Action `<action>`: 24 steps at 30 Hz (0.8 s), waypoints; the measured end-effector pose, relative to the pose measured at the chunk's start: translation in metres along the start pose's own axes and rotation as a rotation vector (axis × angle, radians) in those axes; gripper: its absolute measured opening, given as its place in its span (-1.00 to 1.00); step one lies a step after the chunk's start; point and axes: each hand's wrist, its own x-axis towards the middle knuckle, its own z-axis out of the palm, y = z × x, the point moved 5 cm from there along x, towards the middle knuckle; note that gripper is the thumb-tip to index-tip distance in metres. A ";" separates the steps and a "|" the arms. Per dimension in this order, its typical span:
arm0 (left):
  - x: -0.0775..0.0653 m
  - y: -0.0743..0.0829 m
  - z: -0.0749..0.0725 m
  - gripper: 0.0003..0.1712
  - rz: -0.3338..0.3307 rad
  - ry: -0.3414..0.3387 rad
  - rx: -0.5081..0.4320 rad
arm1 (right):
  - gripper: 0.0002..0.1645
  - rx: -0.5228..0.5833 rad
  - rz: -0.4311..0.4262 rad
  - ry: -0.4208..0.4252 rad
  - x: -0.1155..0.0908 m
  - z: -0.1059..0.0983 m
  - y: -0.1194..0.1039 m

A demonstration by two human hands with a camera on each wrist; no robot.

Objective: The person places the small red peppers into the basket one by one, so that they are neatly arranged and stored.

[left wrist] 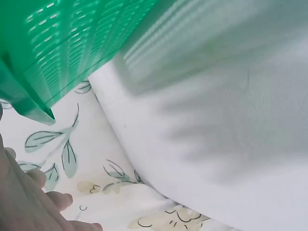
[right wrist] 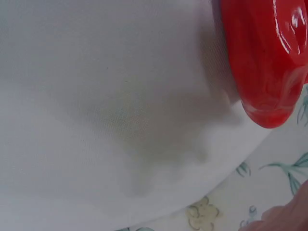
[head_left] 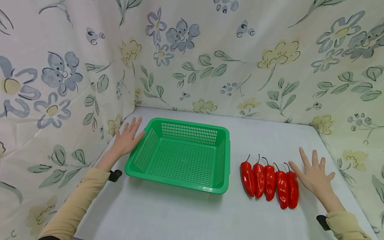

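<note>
A green plastic basket (head_left: 180, 186) with slotted walls stands on the white table, its inside bare. Beside its left wall my left hand (head_left: 127, 138) is held with fingers spread; in the left wrist view the fingers (left wrist: 36, 207) show below the basket's rim (left wrist: 29, 103). Several red chili peppers (head_left: 270, 181) with dark stems lie side by side in a row to the right of the basket. My right hand (head_left: 316, 175) spreads its fingers just right of the row and holds nothing. In the right wrist view one chili pepper (right wrist: 264, 57) appears close up.
The white tabletop (head_left: 180, 216) carries the basket and the peppers. A flower-printed cloth (head_left: 210, 50) hangs behind the table and along both sides. Dark straps with small black devices (head_left: 115, 175) sit at both wrists.
</note>
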 end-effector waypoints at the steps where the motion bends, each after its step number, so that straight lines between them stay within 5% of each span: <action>1: -0.001 0.001 0.000 -0.20 0.005 0.000 -0.015 | 0.08 0.002 0.000 -0.001 0.000 0.000 0.000; 11: -0.005 0.009 0.009 -0.18 0.050 0.005 -0.067 | 0.08 0.017 -0.005 -0.026 -0.007 0.003 -0.007; 24: -0.014 0.017 0.023 -0.17 0.039 -0.079 -0.119 | 0.06 0.115 -0.007 -0.079 -0.016 0.007 -0.009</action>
